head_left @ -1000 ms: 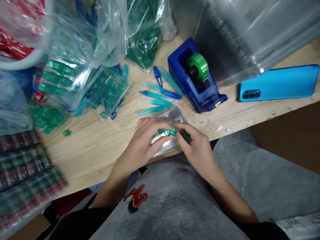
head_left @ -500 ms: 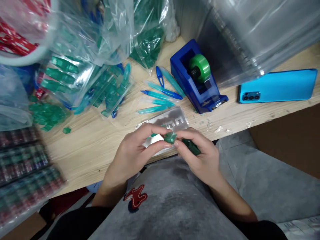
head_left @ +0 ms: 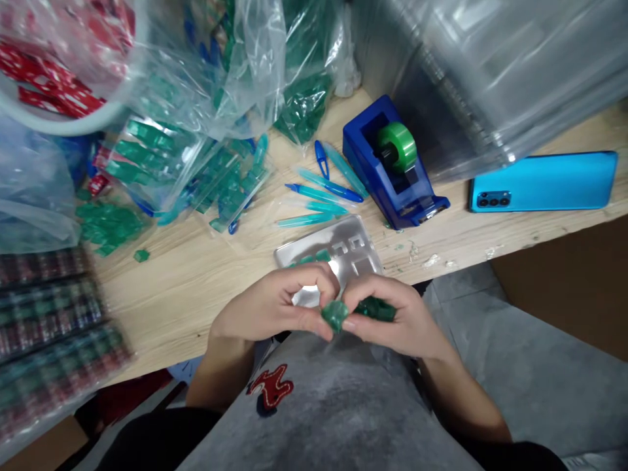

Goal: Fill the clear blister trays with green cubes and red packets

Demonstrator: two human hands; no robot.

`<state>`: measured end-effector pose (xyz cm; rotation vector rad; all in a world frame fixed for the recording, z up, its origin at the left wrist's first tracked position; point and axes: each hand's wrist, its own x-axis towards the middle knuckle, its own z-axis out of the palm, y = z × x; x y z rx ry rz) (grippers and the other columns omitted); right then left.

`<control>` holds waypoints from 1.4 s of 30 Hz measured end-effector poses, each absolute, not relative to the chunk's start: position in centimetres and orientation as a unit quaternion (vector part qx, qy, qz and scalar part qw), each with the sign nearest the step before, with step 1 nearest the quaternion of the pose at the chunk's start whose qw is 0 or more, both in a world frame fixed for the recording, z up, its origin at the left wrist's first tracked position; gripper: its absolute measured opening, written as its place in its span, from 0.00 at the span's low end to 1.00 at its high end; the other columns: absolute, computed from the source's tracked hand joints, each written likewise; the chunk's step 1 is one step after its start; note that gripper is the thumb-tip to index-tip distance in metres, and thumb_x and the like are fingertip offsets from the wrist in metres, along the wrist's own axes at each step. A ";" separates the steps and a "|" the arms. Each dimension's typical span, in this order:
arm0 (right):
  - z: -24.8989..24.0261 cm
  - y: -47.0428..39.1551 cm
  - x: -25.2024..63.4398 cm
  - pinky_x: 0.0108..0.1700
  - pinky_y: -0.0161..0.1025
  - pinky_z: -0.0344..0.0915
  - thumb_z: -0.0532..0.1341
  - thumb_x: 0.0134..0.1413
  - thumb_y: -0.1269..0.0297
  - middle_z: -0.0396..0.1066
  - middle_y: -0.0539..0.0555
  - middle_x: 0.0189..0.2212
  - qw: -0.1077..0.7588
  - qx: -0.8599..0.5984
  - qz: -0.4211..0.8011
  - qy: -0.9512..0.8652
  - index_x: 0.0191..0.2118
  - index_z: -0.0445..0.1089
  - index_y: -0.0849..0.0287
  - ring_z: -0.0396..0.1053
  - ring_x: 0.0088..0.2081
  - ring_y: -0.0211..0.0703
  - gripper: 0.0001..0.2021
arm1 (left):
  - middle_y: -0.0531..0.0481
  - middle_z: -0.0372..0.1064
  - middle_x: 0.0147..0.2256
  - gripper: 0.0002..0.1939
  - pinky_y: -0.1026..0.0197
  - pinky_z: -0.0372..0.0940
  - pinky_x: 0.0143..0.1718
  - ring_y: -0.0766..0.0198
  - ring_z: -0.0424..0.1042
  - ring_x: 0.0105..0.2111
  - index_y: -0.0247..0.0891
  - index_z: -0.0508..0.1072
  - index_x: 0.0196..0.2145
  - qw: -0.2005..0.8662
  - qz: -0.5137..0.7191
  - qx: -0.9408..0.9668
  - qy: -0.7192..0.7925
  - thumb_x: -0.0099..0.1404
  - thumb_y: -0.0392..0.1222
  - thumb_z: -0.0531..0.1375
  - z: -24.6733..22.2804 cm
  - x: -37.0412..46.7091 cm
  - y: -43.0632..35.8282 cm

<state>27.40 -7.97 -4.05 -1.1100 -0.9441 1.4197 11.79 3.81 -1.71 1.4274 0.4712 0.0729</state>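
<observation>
Between the fingertips of both hands is a small green translucent piece (head_left: 334, 315), perhaps plastic; its exact kind I cannot make out. My left hand (head_left: 279, 301) pinches it from the left with thumb and forefinger. My right hand (head_left: 397, 317) grips its other side, and darker green pieces (head_left: 377, 308) are tucked under its curled fingers. Just beyond the hands lies a clear moulded plastic tray (head_left: 360, 243) with shaped recesses. Some green pieces sit in the tray, and my left hand partly covers it.
Behind the tray lie several blue and teal pen-like tools (head_left: 318, 196) and a blue tape dispenser (head_left: 392, 176). A blue phone (head_left: 544, 183) rests at right beside a large clear plastic bin (head_left: 466, 85). Green pieces (head_left: 110, 226), plastic bags and filled packs (head_left: 53, 327) crowd the left.
Both hands have drawn back toward my body with the green piece, exposing more of the tray. The camera view has shifted slightly.
</observation>
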 end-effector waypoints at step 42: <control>-6.4 -8.8 27.5 0.37 0.40 0.72 0.63 0.57 0.60 0.74 0.51 0.39 0.519 -0.658 0.503 -0.210 0.49 0.70 0.52 0.74 0.35 0.40 0.14 | 0.45 0.72 0.42 0.09 0.57 0.67 0.45 0.59 0.70 0.43 0.37 0.71 0.46 0.264 0.111 0.932 0.221 0.71 0.39 0.56 -6.3 12.4 2.8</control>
